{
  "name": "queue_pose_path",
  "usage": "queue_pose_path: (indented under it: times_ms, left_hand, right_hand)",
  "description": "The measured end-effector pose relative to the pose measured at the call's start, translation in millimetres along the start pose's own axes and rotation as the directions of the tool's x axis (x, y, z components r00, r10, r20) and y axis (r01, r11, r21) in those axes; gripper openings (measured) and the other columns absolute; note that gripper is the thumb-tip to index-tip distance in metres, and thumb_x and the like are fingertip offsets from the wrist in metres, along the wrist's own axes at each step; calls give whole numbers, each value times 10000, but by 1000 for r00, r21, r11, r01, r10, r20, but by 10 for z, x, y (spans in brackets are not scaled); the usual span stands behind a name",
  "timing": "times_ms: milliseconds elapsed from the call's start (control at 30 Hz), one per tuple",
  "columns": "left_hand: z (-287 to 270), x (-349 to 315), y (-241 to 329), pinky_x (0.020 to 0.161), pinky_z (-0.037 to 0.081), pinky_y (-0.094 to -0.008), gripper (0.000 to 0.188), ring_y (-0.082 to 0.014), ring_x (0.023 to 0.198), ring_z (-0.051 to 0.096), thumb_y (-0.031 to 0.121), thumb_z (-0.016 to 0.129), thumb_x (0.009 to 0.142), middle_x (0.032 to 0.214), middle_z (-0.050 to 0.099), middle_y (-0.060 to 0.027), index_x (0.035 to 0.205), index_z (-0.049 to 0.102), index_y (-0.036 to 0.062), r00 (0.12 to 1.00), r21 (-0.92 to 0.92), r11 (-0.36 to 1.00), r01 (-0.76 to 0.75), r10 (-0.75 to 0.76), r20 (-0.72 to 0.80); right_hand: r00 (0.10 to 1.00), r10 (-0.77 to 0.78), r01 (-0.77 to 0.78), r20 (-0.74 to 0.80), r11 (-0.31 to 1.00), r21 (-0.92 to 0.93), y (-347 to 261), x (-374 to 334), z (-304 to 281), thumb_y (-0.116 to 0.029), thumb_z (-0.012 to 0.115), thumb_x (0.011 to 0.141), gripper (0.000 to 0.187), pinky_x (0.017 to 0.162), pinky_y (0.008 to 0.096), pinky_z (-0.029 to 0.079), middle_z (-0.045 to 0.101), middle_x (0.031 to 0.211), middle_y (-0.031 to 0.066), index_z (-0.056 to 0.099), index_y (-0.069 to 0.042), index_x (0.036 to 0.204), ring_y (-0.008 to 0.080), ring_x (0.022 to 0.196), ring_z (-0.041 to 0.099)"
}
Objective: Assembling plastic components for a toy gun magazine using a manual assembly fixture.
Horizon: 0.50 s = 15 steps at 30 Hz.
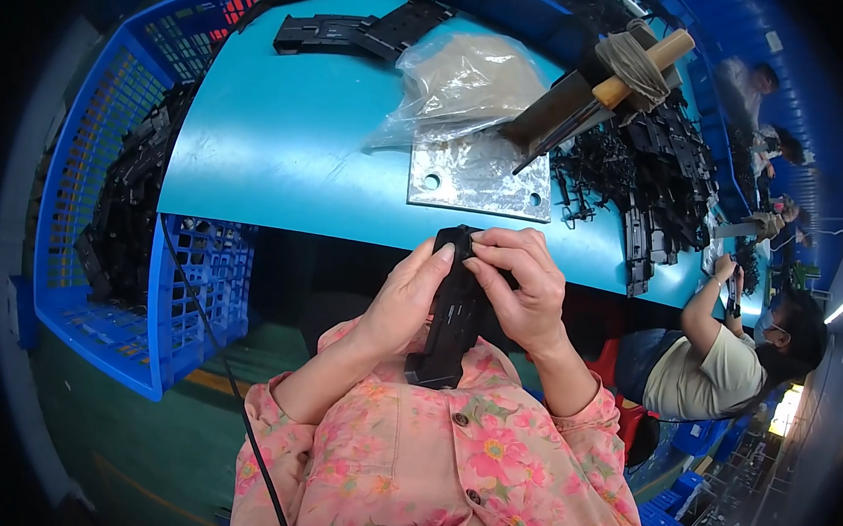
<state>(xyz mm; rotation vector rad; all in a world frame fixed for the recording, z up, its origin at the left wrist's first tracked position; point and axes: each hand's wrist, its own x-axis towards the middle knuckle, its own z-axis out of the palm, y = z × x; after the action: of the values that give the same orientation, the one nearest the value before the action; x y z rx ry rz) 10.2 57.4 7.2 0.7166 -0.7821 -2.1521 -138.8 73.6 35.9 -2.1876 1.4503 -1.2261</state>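
Note:
Between my hands, in front of my chest, is a long black plastic part [450, 330], its far end just at the table edge. My left hand [403, 295] grips its left side near the top, thumb along the upper face. My right hand [524, 282] pinches at the far right corner of the part; whether a smaller piece sits between those fingertips I cannot make out. Just beyond lies a metal plate [429, 193] with round holes, which bears an upright angled metal piece [555, 114] with a wooden stick [642, 70] wrapped in cord.
A clear plastic bag [477, 77] lies behind the plate. Joined black parts [366, 30] rest at the far left of the blue table [276, 144]. Black parts [670, 161] pile up at the right. A blue crate [108, 334] of black parts stands left; a co-worker [718, 365] sits right.

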Motion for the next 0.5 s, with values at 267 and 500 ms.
queue_pose_path:
  times_ms: [267, 500]
  left_hand:
    - [-52, -23, -17, 745, 423, -205, 327, -57, 848, 495, 231, 327, 939, 957, 521, -32, 1143, 434, 0, 1000, -10, 1000, 29, -28, 6]
    - [48, -88, 100, 696, 441, -198, 302, -53, 829, 503, 234, 337, 934, 921, 519, -23, 1100, 433, 0, 1000, -87, 996, 21, -21, -8]
  right_hand:
    - [999, -28, 28, 16, 999, -26, -5, -9, 31, 37, 682, 631, 214, 661, 293, 407, 608, 854, 102, 580, -12, 813, 217, 737, 555]
    - [989, -149, 149, 16, 974, -170, 0, -19, 41, 33, 673, 618, 248, 679, 279, 369, 617, 909, 76, 604, -31, 848, 189, 691, 522]
